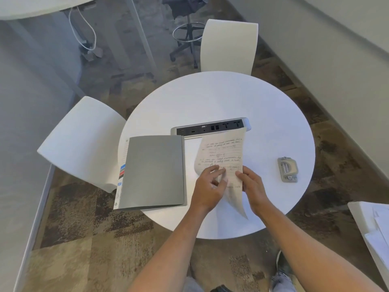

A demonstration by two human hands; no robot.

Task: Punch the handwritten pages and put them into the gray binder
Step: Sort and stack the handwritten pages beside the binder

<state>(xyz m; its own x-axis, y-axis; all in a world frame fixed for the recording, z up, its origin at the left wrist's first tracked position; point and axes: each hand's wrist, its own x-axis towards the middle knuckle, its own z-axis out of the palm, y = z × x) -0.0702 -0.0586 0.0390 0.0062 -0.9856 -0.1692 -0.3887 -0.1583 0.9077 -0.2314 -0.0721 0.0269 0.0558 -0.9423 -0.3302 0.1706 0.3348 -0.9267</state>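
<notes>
Holding the pages (pixel 223 157) above the bench (pixel 221 98), the person has both hands at the sheets' lower part. The right hand (pixel 251 186) grips the right edge, thumb on the written face and fingers curled behind the paper. The left hand (pixel 207 186) lies on the left side of the sheets with its fingers loosely bent, fingertips touching the paper; whether it truly pinches the sheets cannot be told. The pages curl, their top reaching toward the power strip (pixel 210 128) set into the middle of the bench, their bottom corner hanging toward the near edge. Handwriting shows on the upper face.

The binder (pixel 152 171) lies closed and flat at the left edge of the bench, just beside the pages, its left side overhanging the rim a little. A label with coloured bars runs down its spine side.

The punch (pixel 287 169) sits near the right edge of the bench, well apart from the hands and touched by neither.

Two white chairs stand round the bench, one (pixel 229 46) at the far edge and one (pixel 82 142) at the left. A black stool (pixel 187 28) stands farther off on the carpet.
</notes>
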